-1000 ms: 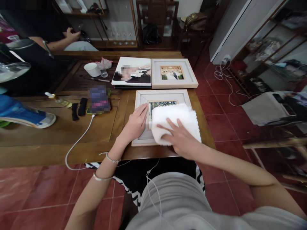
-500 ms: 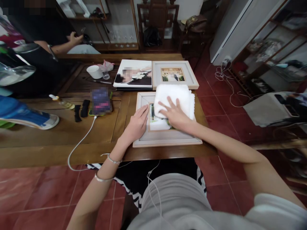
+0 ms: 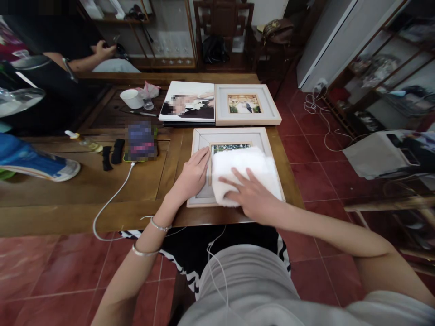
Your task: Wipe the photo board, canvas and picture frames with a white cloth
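A pale wooden picture frame (image 3: 268,144) lies flat in front of me, with a photo partly showing at its centre. My right hand (image 3: 253,194) presses a folded white towel (image 3: 243,165) onto it, with fingers spread over the cloth and slightly bent at its near fold. The towel covers most of the photo and the frame's lower right. Along the left border rests my left hand (image 3: 194,174), its fingers stretched out flat and close together, steadying nothing else. Just beyond are a second framed photo (image 3: 247,118) and a white-edged photo panel (image 3: 200,89).
To the left on the wooden table (image 3: 142,188) lie a phone (image 3: 141,141) on a white cable, black straps (image 3: 117,151), a dropper bottle (image 3: 84,141) and a blue-and-white pack (image 3: 34,156). A white cup (image 3: 132,98) stands farther back. Another person's hand (image 3: 104,50) shows at upper left.
My right hand has drawn the towel toward me and slightly left, uncovering the frame's far border and the photo's top. My left hand stays on the left border.
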`<state>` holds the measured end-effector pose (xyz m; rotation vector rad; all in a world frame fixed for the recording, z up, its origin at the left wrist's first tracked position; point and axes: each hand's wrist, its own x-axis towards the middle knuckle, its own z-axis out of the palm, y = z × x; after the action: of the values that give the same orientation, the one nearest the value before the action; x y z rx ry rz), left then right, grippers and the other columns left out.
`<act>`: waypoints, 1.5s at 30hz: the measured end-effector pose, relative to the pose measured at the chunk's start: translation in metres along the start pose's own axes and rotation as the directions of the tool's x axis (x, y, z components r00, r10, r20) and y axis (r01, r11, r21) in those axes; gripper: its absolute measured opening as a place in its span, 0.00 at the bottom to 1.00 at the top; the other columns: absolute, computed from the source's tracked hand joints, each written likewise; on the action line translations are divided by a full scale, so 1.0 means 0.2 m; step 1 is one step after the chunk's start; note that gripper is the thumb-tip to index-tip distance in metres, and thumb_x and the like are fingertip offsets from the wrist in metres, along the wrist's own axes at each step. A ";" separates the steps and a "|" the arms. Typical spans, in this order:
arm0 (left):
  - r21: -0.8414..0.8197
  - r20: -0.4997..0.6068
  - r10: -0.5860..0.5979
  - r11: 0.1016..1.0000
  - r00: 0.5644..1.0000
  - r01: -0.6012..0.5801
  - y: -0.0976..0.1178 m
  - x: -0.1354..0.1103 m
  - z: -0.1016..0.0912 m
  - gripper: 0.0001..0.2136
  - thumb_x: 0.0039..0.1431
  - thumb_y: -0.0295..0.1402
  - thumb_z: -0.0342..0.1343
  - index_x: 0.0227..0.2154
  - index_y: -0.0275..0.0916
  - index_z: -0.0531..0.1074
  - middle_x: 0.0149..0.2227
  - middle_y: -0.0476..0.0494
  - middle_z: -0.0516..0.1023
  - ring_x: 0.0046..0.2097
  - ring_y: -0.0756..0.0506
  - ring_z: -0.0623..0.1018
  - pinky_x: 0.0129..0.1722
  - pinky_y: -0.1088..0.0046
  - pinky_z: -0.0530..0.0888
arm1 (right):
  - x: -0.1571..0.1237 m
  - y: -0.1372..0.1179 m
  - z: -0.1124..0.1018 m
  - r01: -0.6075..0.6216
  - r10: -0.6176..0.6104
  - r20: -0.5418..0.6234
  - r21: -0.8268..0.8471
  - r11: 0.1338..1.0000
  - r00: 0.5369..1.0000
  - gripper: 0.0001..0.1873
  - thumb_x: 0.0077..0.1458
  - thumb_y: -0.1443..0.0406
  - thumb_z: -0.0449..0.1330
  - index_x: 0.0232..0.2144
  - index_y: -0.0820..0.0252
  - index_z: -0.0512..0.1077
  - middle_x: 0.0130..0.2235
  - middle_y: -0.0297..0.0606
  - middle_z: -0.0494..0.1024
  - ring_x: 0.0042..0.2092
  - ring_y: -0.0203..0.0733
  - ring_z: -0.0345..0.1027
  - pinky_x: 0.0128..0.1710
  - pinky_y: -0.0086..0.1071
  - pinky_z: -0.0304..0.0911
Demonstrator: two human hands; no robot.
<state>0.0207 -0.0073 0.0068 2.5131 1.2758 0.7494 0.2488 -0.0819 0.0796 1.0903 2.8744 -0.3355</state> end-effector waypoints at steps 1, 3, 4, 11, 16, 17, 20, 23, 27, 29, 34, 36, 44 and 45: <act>-0.005 -0.004 0.004 1.000 1.000 -0.004 0.00 0.00 0.00 0.23 0.70 0.31 0.37 0.65 0.31 0.56 0.66 0.28 0.59 0.67 0.37 0.59 0.64 0.49 0.62 | 0.04 0.06 0.02 -0.038 0.036 -0.040 -0.037 0.999 0.999 0.34 0.46 0.81 0.50 0.55 0.59 0.70 0.69 0.41 0.54 0.69 0.67 0.37 0.62 0.70 0.42; -0.016 -0.009 0.010 1.000 1.000 -0.010 -0.01 0.00 0.01 0.23 0.70 0.32 0.36 0.65 0.32 0.56 0.66 0.29 0.59 0.67 0.37 0.59 0.64 0.48 0.62 | 0.13 0.18 0.03 -0.121 0.110 -0.111 -0.101 0.987 0.988 0.34 0.46 0.81 0.49 0.56 0.60 0.69 0.69 0.43 0.54 0.69 0.67 0.37 0.62 0.71 0.41; -0.022 -0.009 0.010 1.000 1.000 -0.010 -0.01 0.00 0.01 0.23 0.70 0.32 0.36 0.65 0.33 0.56 0.66 0.29 0.59 0.67 0.37 0.59 0.64 0.48 0.62 | 0.18 0.24 0.02 -0.163 0.145 -0.146 -0.122 0.979 0.979 0.35 0.47 0.82 0.48 0.57 0.61 0.68 0.69 0.44 0.54 0.69 0.68 0.36 0.62 0.71 0.41; -0.150 -0.117 -0.033 0.989 0.993 0.015 0.04 0.01 -0.03 0.24 0.72 0.38 0.36 0.66 0.33 0.54 0.68 0.31 0.55 0.69 0.41 0.56 0.67 0.55 0.56 | 0.50 0.38 -0.05 -0.272 0.227 -0.266 -0.148 0.951 0.937 0.36 0.50 0.82 0.47 0.60 0.61 0.63 0.70 0.47 0.48 0.70 0.70 0.30 0.60 0.76 0.35; -0.192 -0.239 -0.072 0.981 0.968 0.025 0.04 0.00 -0.05 0.24 0.73 0.42 0.34 0.65 0.37 0.55 0.68 0.35 0.56 0.68 0.42 0.58 0.68 0.56 0.56 | 0.51 0.11 -0.02 -0.164 0.148 -0.112 -0.158 0.974 0.983 0.27 0.58 0.78 0.48 0.58 0.61 0.67 0.70 0.46 0.51 0.68 0.74 0.37 0.60 0.75 0.41; -0.201 -0.245 -0.079 0.979 0.966 0.028 0.04 0.00 -0.05 0.24 0.73 0.43 0.34 0.65 0.38 0.55 0.68 0.35 0.56 0.68 0.42 0.58 0.67 0.56 0.56 | 0.48 0.05 -0.02 -0.138 0.122 -0.104 -0.163 0.977 0.987 0.26 0.59 0.77 0.48 0.57 0.61 0.68 0.69 0.47 0.52 0.68 0.74 0.39 0.59 0.74 0.44; -0.230 -0.244 -0.060 0.973 0.968 0.003 0.03 0.00 -0.04 0.27 0.72 0.46 0.30 0.66 0.38 0.55 0.68 0.35 0.56 0.68 0.41 0.58 0.67 0.55 0.56 | 0.35 -0.10 -0.02 -0.047 0.038 -0.053 -0.177 0.983 0.998 0.22 0.60 0.74 0.50 0.54 0.61 0.71 0.68 0.51 0.54 0.66 0.75 0.45 0.58 0.72 0.50; -0.239 -0.206 -0.058 0.971 0.977 0.007 0.03 0.00 -0.04 0.28 0.72 0.47 0.28 0.66 0.38 0.55 0.68 0.35 0.56 0.68 0.41 0.57 0.67 0.56 0.56 | 0.23 -0.18 -0.03 0.066 -0.064 0.019 -0.164 0.984 0.998 0.19 0.60 0.73 0.52 0.51 0.62 0.73 0.67 0.54 0.56 0.66 0.76 0.46 0.57 0.72 0.52; -0.199 -0.098 -0.102 0.977 0.990 0.081 0.04 0.00 -0.04 0.26 0.72 0.44 0.34 0.65 0.35 0.55 0.68 0.33 0.57 0.68 0.41 0.58 0.67 0.55 0.57 | 0.13 -0.17 -0.03 0.099 -0.098 0.012 -0.151 0.984 0.995 0.19 0.60 0.74 0.52 0.51 0.60 0.74 0.67 0.50 0.57 0.66 0.73 0.47 0.58 0.71 0.52; -0.171 -0.058 -0.105 0.981 0.993 0.093 0.04 0.00 -0.03 0.25 0.72 0.43 0.36 0.65 0.35 0.56 0.68 0.32 0.57 0.68 0.40 0.58 0.66 0.53 0.58 | 0.06 -0.14 -0.02 0.057 -0.057 0.005 -0.148 0.987 0.998 0.19 0.60 0.74 0.53 0.49 0.60 0.75 0.67 0.49 0.58 0.66 0.73 0.47 0.59 0.71 0.51; -0.094 -0.014 -0.086 0.992 0.996 0.084 0.02 0.00 0.00 0.24 0.70 0.40 0.41 0.64 0.35 0.58 0.67 0.32 0.58 0.69 0.38 0.56 0.66 0.49 0.58 | -0.18 -0.02 -0.03 -0.130 0.127 -0.027 -0.199 0.971 0.991 0.20 0.51 0.79 0.55 0.43 0.61 0.78 0.66 0.48 0.61 0.66 0.73 0.47 0.60 0.70 0.50; -0.069 -0.013 -0.070 0.995 0.997 0.069 0.01 0.00 0.00 0.24 0.70 0.39 0.42 0.64 0.33 0.59 0.66 0.31 0.60 0.68 0.37 0.57 0.65 0.48 0.58 | -0.29 0.03 -0.06 -0.201 0.199 -0.032 -0.220 0.955 0.980 0.23 0.47 0.81 0.54 0.41 0.60 0.79 0.64 0.47 0.64 0.66 0.73 0.47 0.60 0.70 0.49; -0.045 -0.030 -0.069 0.997 0.997 0.068 0.01 0.00 0.02 0.23 0.70 0.38 0.42 0.63 0.34 0.59 0.66 0.31 0.61 0.67 0.37 0.60 0.65 0.49 0.60 | -0.31 0.38 -0.24 -0.475 0.470 -0.267 0.051 0.879 0.841 0.20 0.49 0.75 0.49 0.40 0.56 0.73 0.42 0.44 0.81 0.44 0.52 0.75 0.41 0.43 0.69; -0.048 -0.031 -0.074 0.996 0.997 0.073 0.01 0.00 0.02 0.23 0.70 0.38 0.41 0.63 0.34 0.60 0.66 0.32 0.61 0.67 0.37 0.60 0.65 0.50 0.60 | -0.24 0.42 -0.24 -0.530 0.516 -0.352 0.065 0.846 0.781 0.18 0.51 0.73 0.50 0.41 0.57 0.73 0.40 0.45 0.80 0.42 0.52 0.75 0.39 0.43 0.69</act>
<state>0.0249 -0.0083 0.0042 2.4132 1.3376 0.7966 0.3425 -0.0409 0.1165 2.0590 2.6540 -0.0483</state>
